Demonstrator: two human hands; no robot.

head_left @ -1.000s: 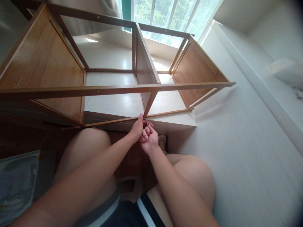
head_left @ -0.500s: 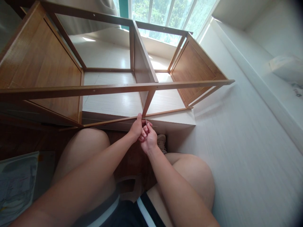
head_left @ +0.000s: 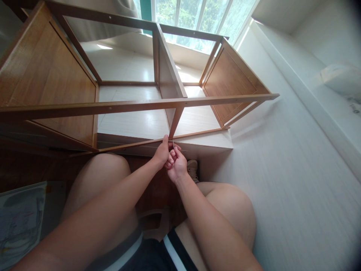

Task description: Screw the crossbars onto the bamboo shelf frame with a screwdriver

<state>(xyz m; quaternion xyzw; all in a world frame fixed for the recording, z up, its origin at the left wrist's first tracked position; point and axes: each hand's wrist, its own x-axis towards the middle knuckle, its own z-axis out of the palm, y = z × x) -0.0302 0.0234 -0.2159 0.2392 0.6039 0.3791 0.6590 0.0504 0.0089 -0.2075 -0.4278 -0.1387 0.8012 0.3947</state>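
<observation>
A brown wooden frame [head_left: 132, 104] with panelled ends and a middle divider [head_left: 170, 62] spans the view. At the foot of the divider's front post [head_left: 176, 122], my left hand [head_left: 163, 152] is closed around the lower front rail [head_left: 135, 145], thumb up against the joint. Close beside it, my right hand [head_left: 177, 164] pinches a thin metal rod [head_left: 173, 143], perhaps a hex key, that points up at the rail just right of the post. The fingers of both hands nearly touch, and the rod's lower end is hidden in my grip.
The frame rests on a pale ledge [head_left: 129, 122] below a barred window [head_left: 194, 17]. A white wall-like panel [head_left: 270, 162] rises on the right. My knees flank the hands. A clear-lidded box [head_left: 21, 218] with papers lies lower left; a stool [head_left: 152, 220] shows below me.
The view has shifted very slightly. Both hands keep their places at the joint, and the metal rod looks a little more upright.
</observation>
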